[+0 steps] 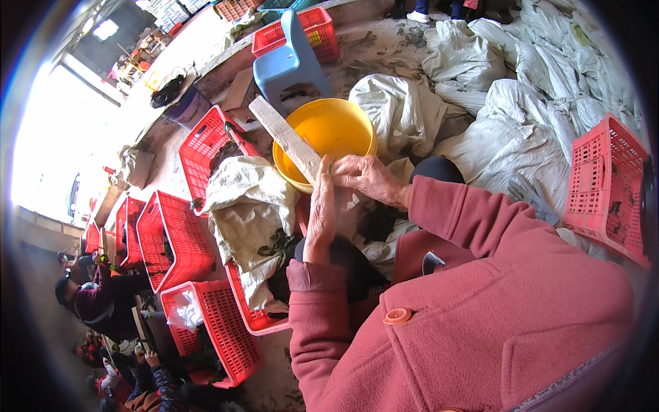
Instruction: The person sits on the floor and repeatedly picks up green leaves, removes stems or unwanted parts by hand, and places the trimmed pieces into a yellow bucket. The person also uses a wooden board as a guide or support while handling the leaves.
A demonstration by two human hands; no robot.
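Note:
A pale wooden board lies slantwise over the rim of a round yellow bucket in front of me. My left hand is upright against the near end of the board, its fingers pressed together. From the right, my right hand meets it at the fingertips, with its fingers bent and closed. Whatever is between the fingers is too small or hidden to name. Left of the bucket, a whitish woven sack covers part of a red crate, with dark green leafy stuff beside it.
A blue plastic chair stands behind the bucket. Red crates line the left side, where other people sit. White sacks are heaped at the right, near another red crate. A dark tub stands farther back.

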